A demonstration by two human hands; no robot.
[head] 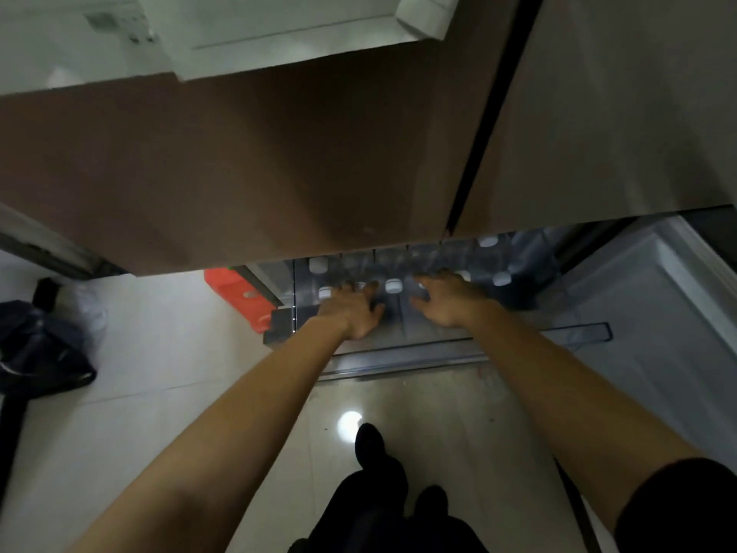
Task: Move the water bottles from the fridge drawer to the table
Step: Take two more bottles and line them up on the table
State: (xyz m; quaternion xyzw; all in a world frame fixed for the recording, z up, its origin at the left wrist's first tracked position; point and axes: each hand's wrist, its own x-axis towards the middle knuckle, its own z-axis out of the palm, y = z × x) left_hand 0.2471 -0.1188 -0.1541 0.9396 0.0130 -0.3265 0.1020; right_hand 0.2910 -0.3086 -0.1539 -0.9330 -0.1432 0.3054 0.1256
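The clear fridge drawer [438,349] stands pulled out low in front of me. Several clear water bottles with white caps stand upright in it, among them one bottle [393,286] between my hands, one [318,265] at the back left and one [501,279] at the right. My left hand [353,309] reaches down over the bottles at the drawer's left, fingers spread above a cap. My right hand [442,299] hovers over the bottles in the middle, fingers spread and slightly bent. Neither hand grips anything. The table is out of view.
The brown fridge doors [239,165] overhang the drawer's back. A white open door [658,297] stands at the right. An orange-red object [239,293] lies left of the drawer and a black bag [40,349] on the pale tiled floor. My feet [371,445] stand near the drawer front.
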